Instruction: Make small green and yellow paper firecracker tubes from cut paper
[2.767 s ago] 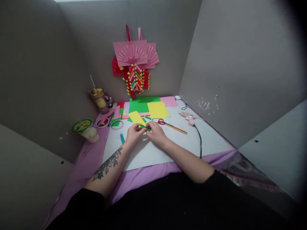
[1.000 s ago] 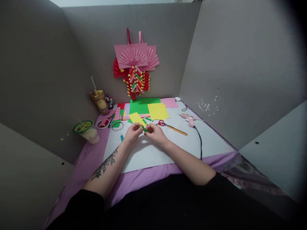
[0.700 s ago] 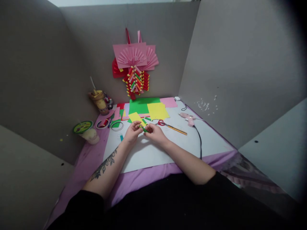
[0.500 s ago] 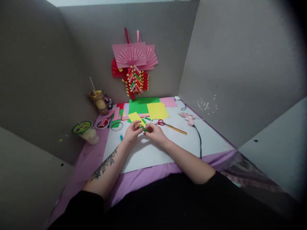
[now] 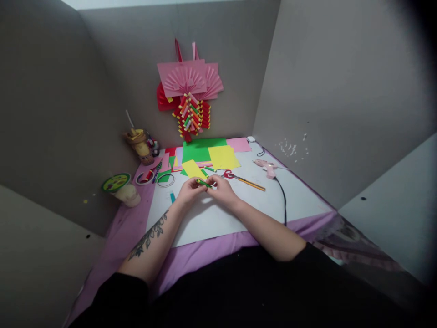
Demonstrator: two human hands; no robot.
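Observation:
A small green paper roll (image 5: 204,183) with a yellow end lies between my hands, above the white sheet (image 5: 218,218). My left hand (image 5: 190,190) is closed on its left end. The fingers of my right hand (image 5: 220,187) pinch its other end. Just beyond my fingertips are more green paper rolls (image 5: 210,169) and a cut yellow paper piece (image 5: 194,169). Red-handled scissors (image 5: 228,174) lie past my right hand, and a yellow pencil (image 5: 251,184) points away from them to the right.
A pink glue gun (image 5: 269,168) with a black cord rests at right. Green card (image 5: 201,148) and yellow card (image 5: 223,157) lie at the back. Tape rolls (image 5: 166,180), a lidded cup (image 5: 131,196) and a drink cup (image 5: 141,148) stand left. Paper firecracker decorations (image 5: 189,114) hang on the wall.
My left fingers have closed in around the green roll, which now lies flatter between both hands. The whole view has shifted slightly.

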